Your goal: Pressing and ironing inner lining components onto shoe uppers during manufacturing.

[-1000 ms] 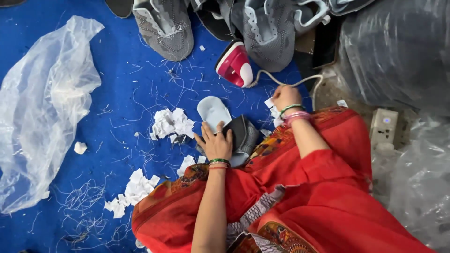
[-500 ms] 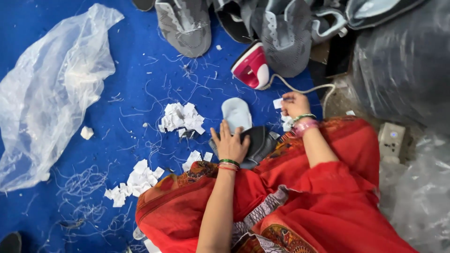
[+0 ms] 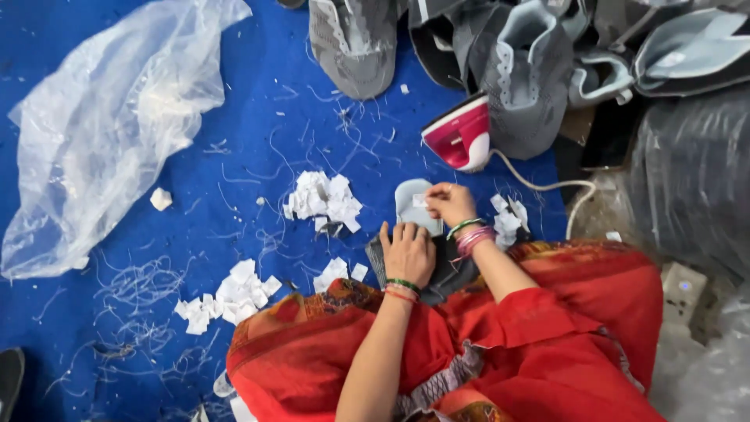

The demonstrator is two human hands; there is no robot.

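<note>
My left hand (image 3: 408,252) lies flat, fingers spread, pressing on a dark shoe part (image 3: 457,272) and the near end of a light grey insole (image 3: 405,209) on the blue mat (image 3: 234,156). My right hand (image 3: 449,203) pinches a small white label (image 3: 419,201) against the top of the insole. Both wrists wear bangles. My lap in red cloth (image 3: 547,336) is just below the hands.
Heaps of small white labels lie left of the insole (image 3: 324,197), right of it (image 3: 508,219) and lower left (image 3: 230,293). A pink and white iron (image 3: 461,137) with a cord stands behind. Grey shoe uppers (image 3: 516,70) pile at the back. A crumpled clear plastic bag (image 3: 101,133) lies left. Loose threads litter the mat.
My right hand has come left from the label heap onto the insole with a label in its fingers. My left hand stays pressed down. The view has shifted a little.
</note>
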